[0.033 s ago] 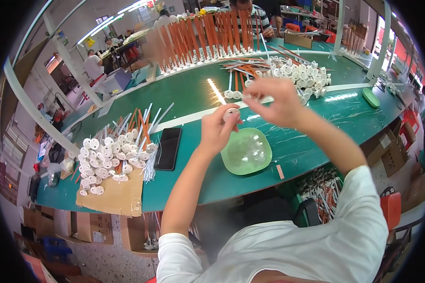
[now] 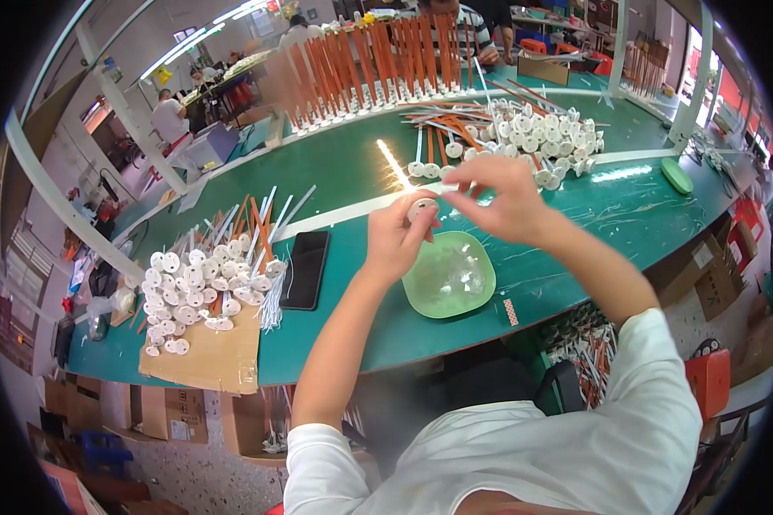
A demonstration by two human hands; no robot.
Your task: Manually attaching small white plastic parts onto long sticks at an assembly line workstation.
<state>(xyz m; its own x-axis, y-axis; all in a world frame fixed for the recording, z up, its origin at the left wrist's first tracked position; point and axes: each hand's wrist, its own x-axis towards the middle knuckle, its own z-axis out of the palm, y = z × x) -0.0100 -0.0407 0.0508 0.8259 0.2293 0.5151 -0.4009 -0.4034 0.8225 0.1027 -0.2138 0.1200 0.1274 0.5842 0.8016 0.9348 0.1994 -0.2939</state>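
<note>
My left hand (image 2: 395, 233) is closed on a white round disc (image 2: 422, 209), its face with small holes turned up. From behind the disc a narrow strip (image 2: 393, 163) sticks out away from me, gleaming brightly. My right hand (image 2: 500, 196) hovers just right of the disc, thumb and forefinger pinched together; whatever sits between them is too small to make out. Below both hands stands a light green bowl (image 2: 416, 296) with small clear bits in it. A heap of white discs on strips (image 2: 193, 287) lies to the left, partly on a cardboard sheet (image 2: 232, 360).
A black phone (image 2: 306, 270) lies beside the left heap. Farther back is another pile of white discs (image 2: 550, 137) with brown and grey strips. Rows of upright brown strips (image 2: 378, 69) line the far side. A green lid-like dish (image 2: 676, 176) rests at the right.
My right hand has come down slightly and toward the left, nearer the disc. My left hand and the disc have hardly moved.
</note>
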